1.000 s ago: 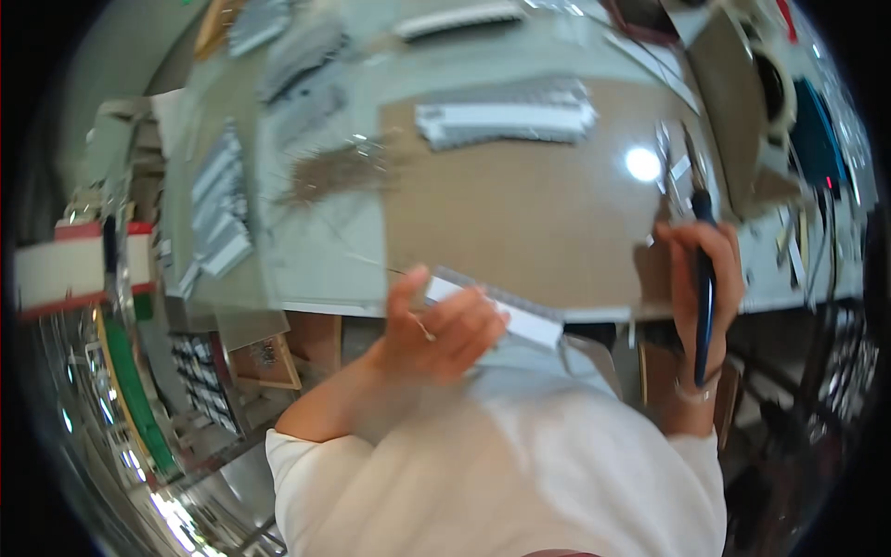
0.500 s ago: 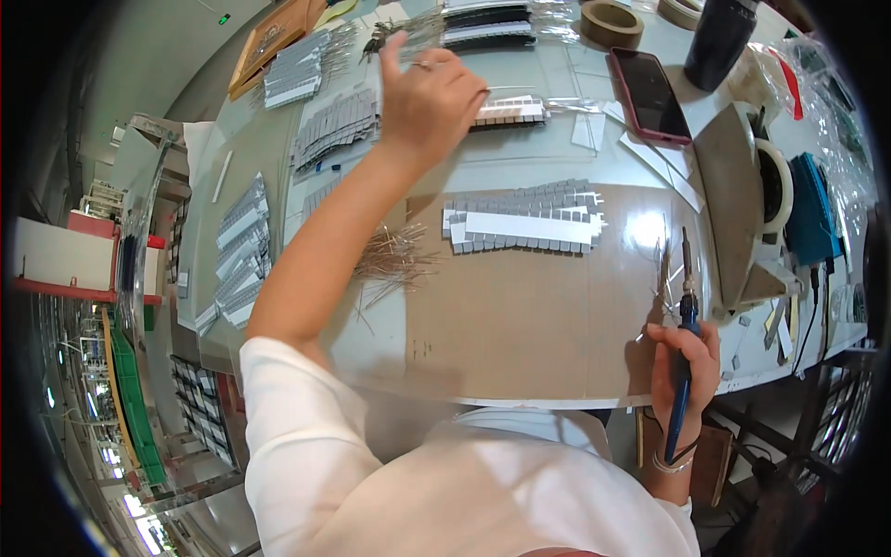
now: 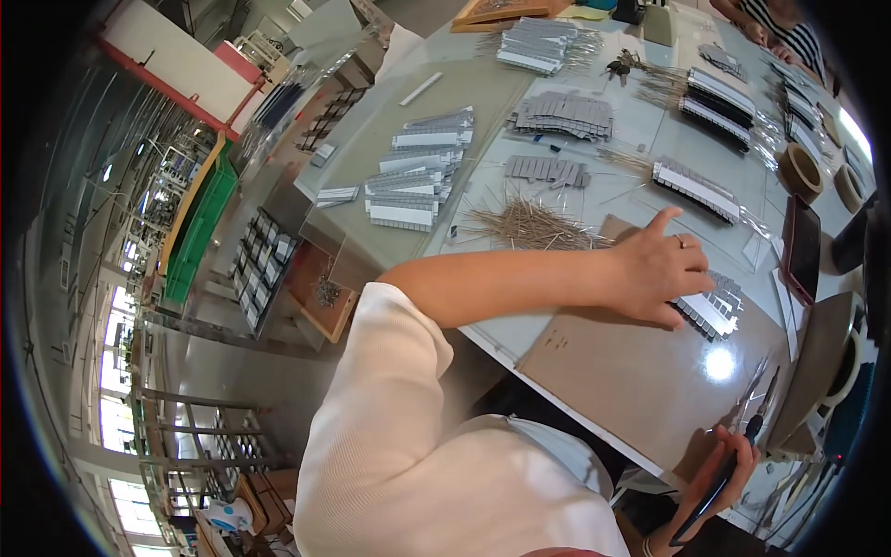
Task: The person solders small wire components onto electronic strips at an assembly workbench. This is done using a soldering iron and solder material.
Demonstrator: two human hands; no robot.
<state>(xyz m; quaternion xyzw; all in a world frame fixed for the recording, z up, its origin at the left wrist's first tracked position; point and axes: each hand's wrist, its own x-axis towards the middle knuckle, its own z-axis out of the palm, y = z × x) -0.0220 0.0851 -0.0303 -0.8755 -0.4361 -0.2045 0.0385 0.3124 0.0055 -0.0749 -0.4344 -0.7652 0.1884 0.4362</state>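
Note:
My left hand lies over a stack of grey and white segmented strips on a brown board. Its fingers are spread, with the index finger raised, and they partly cover the stack. I cannot see any strip lifted in it. In my right hand, at the board's near right corner, is a soldering iron with a dark blue handle. Its thin metal tip points away from me. Beside the tip lie a few thin wires, too fine to make out well.
A heap of thin metal leads lies left of the board. More strips are laid out on the glass-topped table. At the right are a phone, tape rolls and a grey stand. Another person sits at the far right.
My left hand has come back from the table's far side to the stack on the board. The view has swung left. My right hand still holds the soldering iron.

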